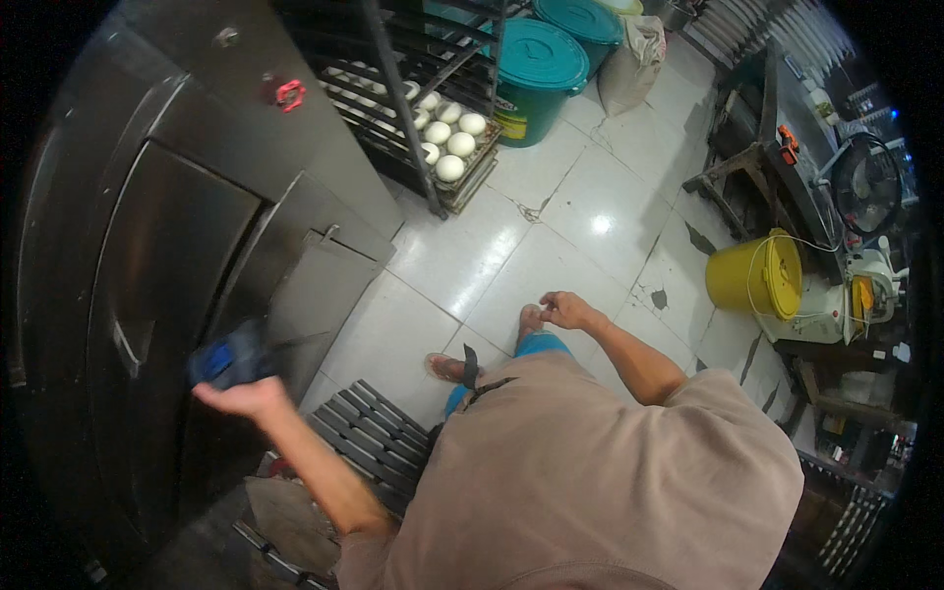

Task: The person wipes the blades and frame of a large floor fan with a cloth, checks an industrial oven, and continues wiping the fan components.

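Note:
My left hand [247, 398] holds a dark cloth-like pad with a blue patch [228, 356], blurred so that its exact kind is unclear. Just beyond the pad stands the dark metal front of a large cabinet-like oven [177, 221], with a recessed handle [129, 346]; whether the pad touches it I cannot tell. My right hand [566, 310] hangs above the tiled floor [560, 243], near my foot in the picture. Its fingers are loosely bent and apart, with nothing visible in them.
A metal rack [402, 110] carries trays of round white dough-like pieces [450, 140]. Teal lidded buckets [542, 81] and a sack [633, 66] stand behind. At right are a yellow bucket [737, 276], a table [789, 184] and a fan [866, 184]. A slatted seat [376, 442] is beside me.

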Demonstrator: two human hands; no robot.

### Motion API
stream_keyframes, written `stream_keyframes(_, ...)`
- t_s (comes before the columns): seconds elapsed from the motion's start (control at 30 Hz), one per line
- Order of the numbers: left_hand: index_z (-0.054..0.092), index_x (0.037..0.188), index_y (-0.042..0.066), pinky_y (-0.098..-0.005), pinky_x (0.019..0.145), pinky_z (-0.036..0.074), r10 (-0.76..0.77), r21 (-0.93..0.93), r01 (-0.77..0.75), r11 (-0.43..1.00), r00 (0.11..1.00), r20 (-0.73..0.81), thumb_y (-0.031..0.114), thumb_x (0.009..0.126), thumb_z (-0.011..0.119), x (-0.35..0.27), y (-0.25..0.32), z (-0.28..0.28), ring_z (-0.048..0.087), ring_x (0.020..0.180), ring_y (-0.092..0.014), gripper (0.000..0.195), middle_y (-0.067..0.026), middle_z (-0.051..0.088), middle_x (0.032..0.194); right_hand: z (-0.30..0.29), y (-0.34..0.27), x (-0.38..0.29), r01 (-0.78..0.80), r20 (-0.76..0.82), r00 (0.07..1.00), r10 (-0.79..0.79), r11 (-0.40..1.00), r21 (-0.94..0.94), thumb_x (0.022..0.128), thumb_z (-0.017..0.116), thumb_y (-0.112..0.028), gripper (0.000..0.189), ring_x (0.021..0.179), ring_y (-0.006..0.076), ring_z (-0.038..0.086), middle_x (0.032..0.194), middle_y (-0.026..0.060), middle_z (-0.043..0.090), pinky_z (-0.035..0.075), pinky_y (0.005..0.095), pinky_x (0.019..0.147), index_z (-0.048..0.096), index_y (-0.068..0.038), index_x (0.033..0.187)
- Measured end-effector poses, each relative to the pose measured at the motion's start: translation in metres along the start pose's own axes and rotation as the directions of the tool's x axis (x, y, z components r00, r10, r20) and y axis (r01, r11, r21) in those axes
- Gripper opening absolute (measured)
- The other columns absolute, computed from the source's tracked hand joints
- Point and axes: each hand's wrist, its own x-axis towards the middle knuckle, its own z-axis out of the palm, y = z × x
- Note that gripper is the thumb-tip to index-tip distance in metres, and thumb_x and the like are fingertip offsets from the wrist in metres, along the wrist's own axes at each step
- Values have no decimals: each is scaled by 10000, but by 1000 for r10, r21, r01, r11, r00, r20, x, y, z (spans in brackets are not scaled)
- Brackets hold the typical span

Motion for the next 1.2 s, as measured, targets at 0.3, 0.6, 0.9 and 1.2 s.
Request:
stream_keyframes(0.3, 522, 1316, 18, -373, 1028, 435, -836, 447, 730, 517, 320, 446, 387, 1046, 420, -332, -234, 198, 565, 1162, -213, 469, -76, 594, 1246, -189, -45, 0, 441, -316, 897, -307, 648, 621, 885, 723, -356, 673, 1061, 205, 584, 1315, 95, 564, 506, 350, 898, 433, -112, 1441)
stream_keyframes(0.6, 449, 1359, 46, -367, 1019, 420, -842, 780, 415, 469, -58, 537, 342, 1007, 551, -459, -362, 363, 535, 1188, -211, 471, -102, 536, 1310, -326, 141, -45, 489, -601, 634, 487, 350, 799, 906, 666, -317, 278, 696, 129, 498, 723, 41, 546, 442, 330, 636, 618, -47, 864)
stream_keyframes(0.9, 550, 1101, 56, -277, 752, 491, -590, 889, 268, 371, -671, 449, 184, 997, 593, -616, -462, 551, 584, 814, -121, 171, -36, 629, 999, -389, 284, -73, 368, -236, 530, 814, 30, 929, 926, 530, -622, 551, 1072, 211, 557, 1183, 78, 609, 432, 480, 914, 585, -175, 1245)
stream_keyframes(1.2, 588, 1002, 4, -415, 730, 465, 13, 13, 25, 1000, -826, 564, 19, 783, 686, -742, -541, 644, 590, 882, -355, 240, -156, 603, 950, -502, 337, -61, 852, -582, 523, 623, -395, 343, 936, 598, -472, 479, 933, 192, 672, 1036, 66, 679, 545, 285, 825, 634, -33, 1126)
